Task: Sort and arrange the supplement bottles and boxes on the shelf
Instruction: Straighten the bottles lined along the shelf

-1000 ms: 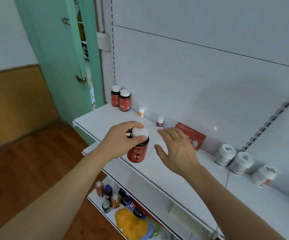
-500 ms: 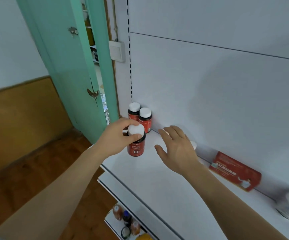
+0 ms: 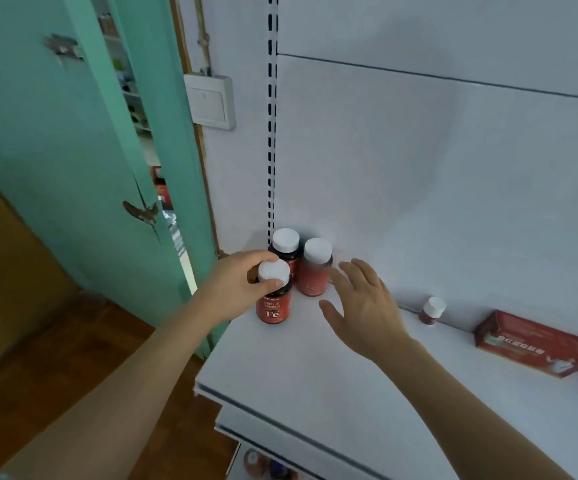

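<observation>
The flat white shelf fills the lower right, a mint-green wooden door at its nine o'clock. A red rectangular cardboard box lies at three o'clock against the back panel. The right hand hovers with fingers spread, holding nothing. The left hand grips the white cap of a red "Fe" supplement bottle, at seven o'clock of two matching red bottles in the corner. A small white-capped red bottle stands beside the box.

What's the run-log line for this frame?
left hand: grips Fe bottle by cap, on shelf | right hand: open, holds nothing | two matching bottles behind, in corner
</observation>
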Demonstrator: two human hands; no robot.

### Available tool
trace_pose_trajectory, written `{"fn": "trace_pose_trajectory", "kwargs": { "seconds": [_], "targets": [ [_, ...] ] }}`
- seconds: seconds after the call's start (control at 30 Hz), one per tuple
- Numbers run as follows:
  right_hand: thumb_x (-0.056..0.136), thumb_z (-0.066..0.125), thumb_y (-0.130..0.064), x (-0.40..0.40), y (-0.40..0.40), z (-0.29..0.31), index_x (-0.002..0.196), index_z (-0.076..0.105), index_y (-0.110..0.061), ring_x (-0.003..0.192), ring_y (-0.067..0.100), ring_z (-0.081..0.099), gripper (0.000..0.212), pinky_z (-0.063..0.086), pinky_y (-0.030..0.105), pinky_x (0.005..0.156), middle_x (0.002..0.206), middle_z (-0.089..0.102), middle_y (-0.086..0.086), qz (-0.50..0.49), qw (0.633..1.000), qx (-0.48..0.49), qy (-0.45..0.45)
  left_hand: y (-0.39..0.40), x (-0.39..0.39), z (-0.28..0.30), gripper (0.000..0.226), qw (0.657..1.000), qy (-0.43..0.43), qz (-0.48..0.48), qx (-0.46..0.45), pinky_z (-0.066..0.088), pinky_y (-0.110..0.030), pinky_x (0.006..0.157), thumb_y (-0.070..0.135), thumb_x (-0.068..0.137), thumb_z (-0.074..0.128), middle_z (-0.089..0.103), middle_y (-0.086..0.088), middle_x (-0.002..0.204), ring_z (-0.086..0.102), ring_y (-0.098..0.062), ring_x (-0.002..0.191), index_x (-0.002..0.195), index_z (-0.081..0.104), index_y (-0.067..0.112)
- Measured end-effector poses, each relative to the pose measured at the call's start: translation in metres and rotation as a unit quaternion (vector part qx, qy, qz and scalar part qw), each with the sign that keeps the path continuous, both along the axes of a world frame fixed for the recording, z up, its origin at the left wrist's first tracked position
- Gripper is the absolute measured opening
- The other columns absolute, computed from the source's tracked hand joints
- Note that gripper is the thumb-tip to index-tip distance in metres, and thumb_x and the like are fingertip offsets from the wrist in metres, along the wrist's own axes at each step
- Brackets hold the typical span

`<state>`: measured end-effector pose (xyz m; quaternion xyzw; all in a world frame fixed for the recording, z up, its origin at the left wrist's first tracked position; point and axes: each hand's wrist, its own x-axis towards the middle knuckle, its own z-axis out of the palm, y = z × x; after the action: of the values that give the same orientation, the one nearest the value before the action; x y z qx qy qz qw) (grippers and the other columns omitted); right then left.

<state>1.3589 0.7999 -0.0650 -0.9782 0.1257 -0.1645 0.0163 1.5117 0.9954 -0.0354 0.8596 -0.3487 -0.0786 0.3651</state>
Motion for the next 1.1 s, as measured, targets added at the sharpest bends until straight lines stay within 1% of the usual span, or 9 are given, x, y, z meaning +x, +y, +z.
{"fn": "trace_pose_trajectory", "kwargs": {
  "seconds": [0.07,0.13,0.3,0.43,0.53,0.63,0.77,0.93,1.1],
  "targets": [
    [0.088,0.064,-0.041,0.005,0.014,0.0,0.134,0.055,-0.011,0.134,0.035,0.043,0.055,0.041,0.046,0.107,0.134,0.056,0.012,-0.022,1.0,0.006,0.001,0.004,0.015,-0.002,0.044,1.0,-0.01,-0.025,0.01,0.044,-0.025,0.087,0.039,0.083,0.075,0.062,0.013,0.115,0.056,-0.007,0.102,0.124,0.062,0.03],
    [0.087,0.065,-0.039,0.006,0.029,0.0,0.133,0.055,-0.01,0.132,0.036,0.044,0.055,0.042,0.047,0.106,0.131,0.057,0.013,-0.046,0.999,0.01,0.0,0.006,0.025,-0.004,0.045,0.998,-0.012,-0.052,0.014,0.043,-0.024,0.089,0.037,0.085,0.074,0.062,0.009,0.119,0.055,-0.009,0.106,0.127,0.061,0.027],
    [0.09,0.06,-0.042,0.005,0.049,0.0,0.137,0.052,-0.013,0.137,0.034,0.039,0.056,0.04,0.045,0.11,0.137,0.054,0.012,-0.102,0.995,0.021,0.01,0.001,0.042,-0.005,0.048,0.995,-0.02,-0.1,0.015,0.045,-0.034,0.101,0.035,0.086,0.073,0.06,0.003,0.133,0.056,-0.015,0.117,0.131,0.059,0.025],
    [0.09,0.059,-0.042,0.004,0.054,0.003,0.137,0.052,-0.015,0.139,0.032,0.037,0.054,0.038,0.043,0.111,0.138,0.053,0.012,-0.133,0.991,0.022,0.01,-0.003,0.052,-0.006,0.05,0.991,-0.035,-0.131,0.02,0.041,-0.033,0.105,0.035,0.088,0.07,0.055,0.005,0.141,0.052,-0.015,0.125,0.135,0.058,0.023],
    [0.09,0.06,-0.042,0.003,0.058,0.003,0.137,0.052,-0.017,0.139,0.032,0.037,0.054,0.039,0.042,0.11,0.138,0.052,0.011,-0.146,0.989,0.021,0.012,-0.004,0.054,-0.009,0.048,0.988,-0.05,-0.144,0.013,0.042,-0.035,0.107,0.036,0.089,0.069,0.055,0.005,0.14,0.051,-0.014,0.126,0.134,0.059,0.021],
    [0.091,0.059,-0.042,0.002,0.062,0.003,0.138,0.052,-0.017,0.138,0.031,0.037,0.054,0.039,0.042,0.11,0.138,0.052,0.011,-0.16,0.987,0.025,0.022,-0.006,0.053,-0.011,0.048,0.986,-0.069,-0.15,0.004,0.042,-0.033,0.106,0.036,0.09,0.068,0.056,0.005,0.139,0.051,-0.014,0.125,0.134,0.059,0.019],
    [0.089,0.062,-0.04,0.0,0.067,0.0,0.135,0.054,-0.015,0.134,0.032,0.04,0.052,0.043,0.045,0.106,0.134,0.054,0.01,-0.162,0.986,0.026,0.023,-0.008,0.053,-0.013,0.048,0.984,-0.083,-0.155,-0.005,0.042,-0.033,0.105,0.034,0.09,0.068,0.056,0.003,0.138,0.05,-0.014,0.125,0.134,0.058,0.017],
    [0.088,0.063,-0.039,-0.001,0.066,0.001,0.133,0.055,-0.014,0.136,0.034,0.04,0.052,0.043,0.047,0.107,0.136,0.054,0.013,-0.181,0.982,0.031,0.034,-0.006,0.049,-0.015,0.048,0.982,-0.098,-0.159,-0.017,0.039,-0.031,0.104,0.03,0.091,0.068,0.055,0.0,0.139,0.049,-0.017,0.127,0.134,0.057,0.014],
    [0.092,0.056,-0.046,-0.005,0.067,0.001,0.139,0.049,-0.012,0.142,0.035,0.034,0.058,0.037,0.048,0.112,0.145,0.047,0.015,-0.195,0.979,0.031,0.057,-0.006,0.052,-0.013,0.055,0.978,-0.111,-0.173,-0.023,0.037,-0.031,0.105,0.039,0.088,0.07,0.049,0.002,0.14,0.043,-0.016,0.13,0.135,0.054,0.017]
  ]
}}
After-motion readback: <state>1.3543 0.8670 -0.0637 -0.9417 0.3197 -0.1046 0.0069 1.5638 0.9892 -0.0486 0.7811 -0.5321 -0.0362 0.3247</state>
